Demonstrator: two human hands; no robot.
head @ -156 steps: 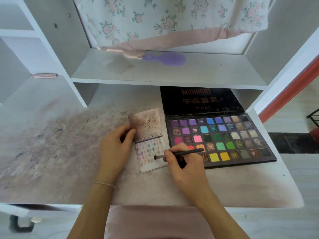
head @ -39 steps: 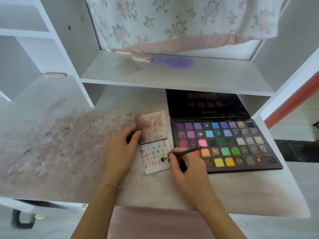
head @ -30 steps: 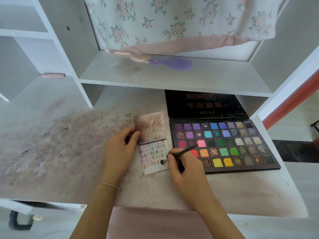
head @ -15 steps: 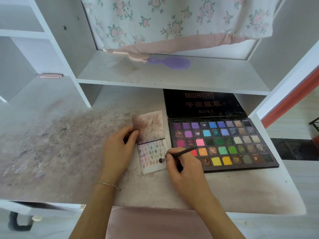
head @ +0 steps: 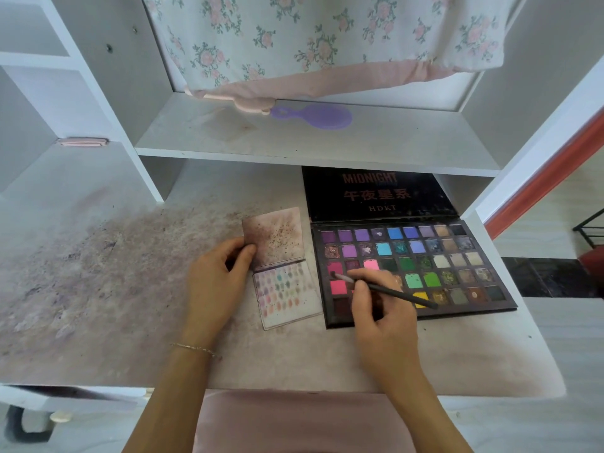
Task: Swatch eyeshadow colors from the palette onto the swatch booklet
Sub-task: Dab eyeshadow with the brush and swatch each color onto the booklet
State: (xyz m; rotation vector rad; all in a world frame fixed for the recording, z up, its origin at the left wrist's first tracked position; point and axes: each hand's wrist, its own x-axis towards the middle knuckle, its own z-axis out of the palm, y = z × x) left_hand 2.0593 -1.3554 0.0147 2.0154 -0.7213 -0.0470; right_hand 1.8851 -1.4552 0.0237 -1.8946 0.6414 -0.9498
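Note:
The open eyeshadow palette (head: 457,266) lies on the desk at the right, its black lid leaning back under the shelf. Left of it lies the open swatch booklet (head: 287,295), its lower page covered with several small colour dabs. My left hand (head: 215,286) holds the booklet's left edge, thumb on the upper stained page. My right hand (head: 382,308) grips a thin black brush (head: 389,291). The brush tip touches a magenta pan at the palette's left side. My right hand hides part of the palette's lower left pans.
The white desk (head: 98,289) is stained with powder to the left. A shelf (head: 327,142) just above holds a purple hand mirror (head: 317,116) and a pink item. Floral cloth (head: 327,40) hangs at the back. An upright panel stands at the left.
My right hand has carried the brush from the booklet's lower page rightward to the palette, where the tip now rests on a magenta pan. My left hand has stayed on the booklet.

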